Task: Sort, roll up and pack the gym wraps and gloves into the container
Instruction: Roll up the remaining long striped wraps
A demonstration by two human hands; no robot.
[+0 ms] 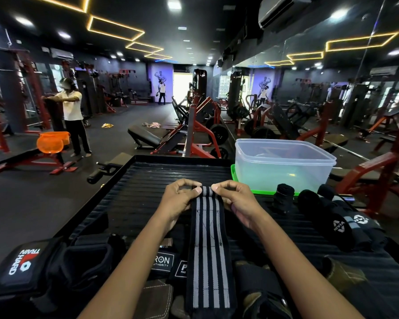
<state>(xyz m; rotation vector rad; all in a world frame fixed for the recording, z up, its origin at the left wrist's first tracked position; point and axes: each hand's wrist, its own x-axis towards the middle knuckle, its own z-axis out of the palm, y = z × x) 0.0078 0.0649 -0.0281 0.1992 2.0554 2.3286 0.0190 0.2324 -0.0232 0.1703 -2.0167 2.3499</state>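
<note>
A black wrap with grey stripes (207,254) lies stretched toward me along the ribbed black platform (148,180). My left hand (180,199) and my right hand (235,199) pinch its far end, which is turned over into a small roll. The clear plastic container (283,164) stands open on its green lid (234,178) at the far right. Rolled black wraps (285,196) and black gloves with white logos (346,224) lie right of my hands. More black gloves (23,263) and labelled wraps (164,261) lie near me on the left.
The platform's raised rim (115,173) runs along the left side, with the gym floor below. Red and black machines (198,125) stand beyond the platform. A person (73,116) stands far left beside an orange tub (52,140).
</note>
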